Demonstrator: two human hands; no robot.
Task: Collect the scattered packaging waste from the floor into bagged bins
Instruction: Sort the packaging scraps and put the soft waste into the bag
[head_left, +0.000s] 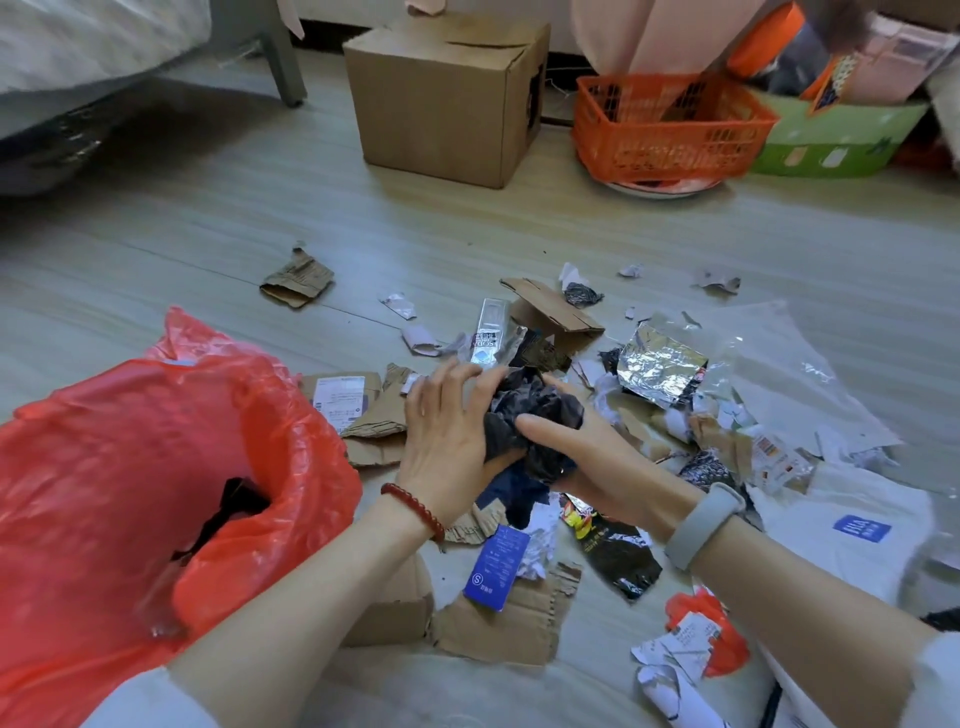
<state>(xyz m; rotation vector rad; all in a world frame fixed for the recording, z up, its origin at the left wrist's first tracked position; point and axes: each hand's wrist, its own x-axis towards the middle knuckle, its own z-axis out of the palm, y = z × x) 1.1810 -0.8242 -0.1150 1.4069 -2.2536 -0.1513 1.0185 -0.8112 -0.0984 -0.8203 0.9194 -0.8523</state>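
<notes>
Gathering step: your left hand (445, 447) and right hand (576, 457), fingers curled, squeeze a crumpled black plastic wad (530, 415); next, carry it to the red-bagged bin (156, 467).

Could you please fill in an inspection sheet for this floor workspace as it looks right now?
Surface: pale wood-look floor, littered in the middle and to the right.
Job's things: red bag, mouth open, on the left; crumpled black wrapper held between both hands.
Clutter: torn cardboard, silver foil pouch, blue packet, clear plastic sheet, paper scraps.
Grippers: left hand and right hand press the wrapper from either side, fingers curled around it.
Cables: a dark cord-like strip at the bottom edge; cannot tell what it is.
Surroundings: cardboard box, orange basket, green tub, bed edge upper left.
</notes>
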